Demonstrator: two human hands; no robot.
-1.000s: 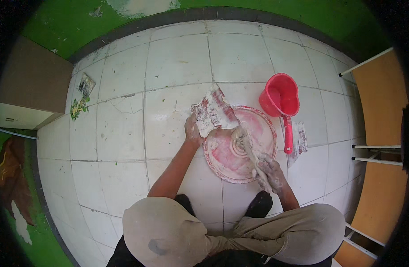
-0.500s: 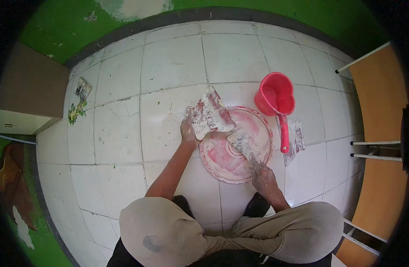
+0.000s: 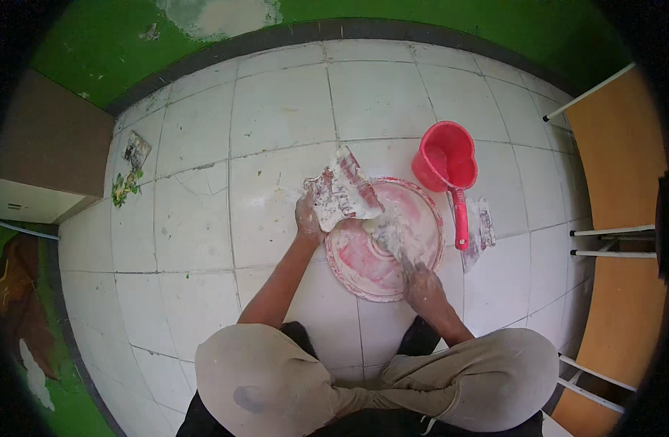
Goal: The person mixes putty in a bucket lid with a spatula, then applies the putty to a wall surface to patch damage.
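Scraper (image 3: 386, 234) has rolled from edge-on to blade-flat since a second ago, sitting mid-frame over the round pink-and-white lid (image 3: 356, 264). Left to right: left hand (image 3: 307, 218) has its grip closed on the lower-left side of a paste-smeared plate (image 3: 345, 193), angled toward the lid, probably to catch drips. Can't tell if blade and plate touch. Right hand (image 3: 424, 291), lower right of centre, is wrapped snugly round the handle. Red dipper (image 3: 438, 166), upper right of centre, looks parked within reach.

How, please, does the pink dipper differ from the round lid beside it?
The dipper has a deep cup and handle; the lid is a shallow disc. The lid is wider than the dipper's cup. The lid is smeared with whitish paste; the dipper looks cleaner. Both are pinkish-red.
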